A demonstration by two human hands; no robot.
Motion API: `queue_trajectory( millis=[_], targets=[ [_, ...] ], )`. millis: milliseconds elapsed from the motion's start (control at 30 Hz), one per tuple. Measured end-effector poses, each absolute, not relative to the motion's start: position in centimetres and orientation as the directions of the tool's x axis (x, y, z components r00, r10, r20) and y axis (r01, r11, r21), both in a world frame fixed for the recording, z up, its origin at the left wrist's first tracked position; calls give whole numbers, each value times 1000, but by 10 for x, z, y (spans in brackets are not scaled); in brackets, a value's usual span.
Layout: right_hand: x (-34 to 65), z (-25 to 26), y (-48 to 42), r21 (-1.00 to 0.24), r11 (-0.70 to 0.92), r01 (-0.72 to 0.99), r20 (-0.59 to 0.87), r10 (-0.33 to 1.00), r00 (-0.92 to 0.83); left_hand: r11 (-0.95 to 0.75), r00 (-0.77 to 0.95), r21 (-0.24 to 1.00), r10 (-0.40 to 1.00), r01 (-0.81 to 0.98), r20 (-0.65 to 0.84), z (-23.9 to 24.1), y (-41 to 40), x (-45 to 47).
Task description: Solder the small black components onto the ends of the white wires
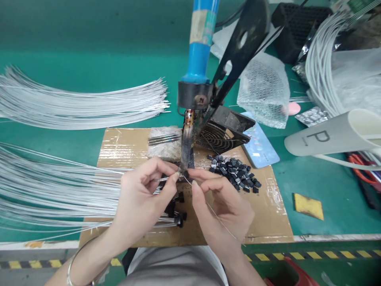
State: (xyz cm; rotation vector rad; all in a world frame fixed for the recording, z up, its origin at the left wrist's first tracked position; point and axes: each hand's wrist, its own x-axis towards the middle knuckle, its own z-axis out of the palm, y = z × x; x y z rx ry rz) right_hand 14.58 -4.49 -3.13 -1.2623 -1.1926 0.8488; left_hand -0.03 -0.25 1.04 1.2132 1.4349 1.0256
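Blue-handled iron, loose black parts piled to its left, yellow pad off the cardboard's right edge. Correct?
Not quite: the head view shows the loose black parts piled to the right of the blue-handled iron. The yellow pad is off the right edge of the cardboard, as stated.

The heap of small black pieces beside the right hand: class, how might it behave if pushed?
The heap would probably scatter, since its pieces look loose and unattached. Single pieces would likely slide rather than roll, given their blocky shapes.
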Motion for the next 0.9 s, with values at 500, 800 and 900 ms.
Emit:
queue_trajectory(
  millis=[500,800,900],
  targets=[
    [145,-32,-46,-965,204,164,237,948,214,147,-46,966,989,211,-140,7,-1,1],
    [144,-31,-45,-960,213,183,250,945,213,151,-59,967,988,207,-142,8,-1,1],
    [144,-31,-46,-959,209,189,249,944,218,142,-63,968,989,209,-132,10,-1,1]
  ],
)
